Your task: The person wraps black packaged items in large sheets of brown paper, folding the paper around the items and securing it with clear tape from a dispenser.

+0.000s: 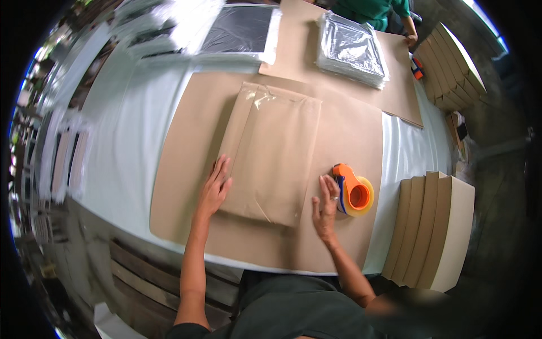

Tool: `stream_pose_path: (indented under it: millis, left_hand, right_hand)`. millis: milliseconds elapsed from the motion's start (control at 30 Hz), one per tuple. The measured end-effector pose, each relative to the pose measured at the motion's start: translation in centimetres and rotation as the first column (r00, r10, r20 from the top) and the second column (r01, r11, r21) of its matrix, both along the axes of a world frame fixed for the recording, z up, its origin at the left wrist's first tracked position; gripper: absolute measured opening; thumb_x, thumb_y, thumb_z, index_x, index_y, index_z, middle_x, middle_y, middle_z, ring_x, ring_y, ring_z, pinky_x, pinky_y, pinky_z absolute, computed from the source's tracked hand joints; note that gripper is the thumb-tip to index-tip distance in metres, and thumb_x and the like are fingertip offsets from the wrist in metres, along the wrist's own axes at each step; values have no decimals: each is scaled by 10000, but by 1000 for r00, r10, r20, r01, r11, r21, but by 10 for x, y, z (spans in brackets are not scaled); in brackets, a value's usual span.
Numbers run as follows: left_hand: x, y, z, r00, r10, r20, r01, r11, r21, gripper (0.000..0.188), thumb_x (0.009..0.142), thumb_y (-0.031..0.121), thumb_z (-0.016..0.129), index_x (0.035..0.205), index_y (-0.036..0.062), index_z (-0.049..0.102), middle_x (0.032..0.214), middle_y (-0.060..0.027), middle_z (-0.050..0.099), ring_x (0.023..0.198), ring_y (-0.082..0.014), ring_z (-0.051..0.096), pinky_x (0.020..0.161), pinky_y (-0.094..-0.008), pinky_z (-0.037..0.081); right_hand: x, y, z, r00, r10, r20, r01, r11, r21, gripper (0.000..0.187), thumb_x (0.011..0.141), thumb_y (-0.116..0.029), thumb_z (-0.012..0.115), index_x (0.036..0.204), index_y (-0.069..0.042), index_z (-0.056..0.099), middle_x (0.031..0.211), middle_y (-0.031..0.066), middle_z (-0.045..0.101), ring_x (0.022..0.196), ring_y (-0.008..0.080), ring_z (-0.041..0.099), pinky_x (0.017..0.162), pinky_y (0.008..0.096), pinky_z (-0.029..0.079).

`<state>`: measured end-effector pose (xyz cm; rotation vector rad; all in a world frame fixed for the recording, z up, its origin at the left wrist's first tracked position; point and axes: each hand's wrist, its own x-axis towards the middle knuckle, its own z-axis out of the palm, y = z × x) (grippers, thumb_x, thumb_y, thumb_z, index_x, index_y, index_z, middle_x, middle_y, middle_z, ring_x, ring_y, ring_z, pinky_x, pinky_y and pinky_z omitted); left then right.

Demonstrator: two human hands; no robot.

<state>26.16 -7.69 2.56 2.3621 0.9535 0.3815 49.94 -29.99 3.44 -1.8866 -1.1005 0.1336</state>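
Brown sheet beneath plain, taped parcel; hands either side.

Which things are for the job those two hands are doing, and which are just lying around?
Seem part of the job:
brown parcel, by the left hand
orange tape dispenser, beside the right hand
brown sheet, under the parcel

Seem just lying around:
plastic-wrapped stack, farther back
dark panel in plastic, also back there
row of brown packs, at the near right
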Motion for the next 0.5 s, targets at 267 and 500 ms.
stream_pose_path:
  millis: [267, 500]
  left_hand:
    - [46, 86, -27, 827, 307, 471, 78, 767, -637, 598, 1011, 292, 367, 1514, 48, 155, 1582, -118, 138, 1452, -247, 130, 1162, -355, 146]
    - [109, 143, -38, 788, 246, 564, 292, 657, -695, 618, 1004, 290, 368, 1518, 40, 130, 1561, -107, 206, 1412, -218, 234, 1139, -330, 202]
  right_hand:
    - [23, 64, -61, 762, -274, -586, 391, 917, 81, 360, 1035, -189, 382, 1283, 55, 475, 1183, 148, 492, 1100, 257, 524, 972, 371, 431]
    - [66, 137, -48, 814, -247, -526, 305, 952, 25, 605, 1015, -463, 358, 1311, 47, 498, 1468, 187, 361, 1242, 257, 454, 1065, 355, 332]
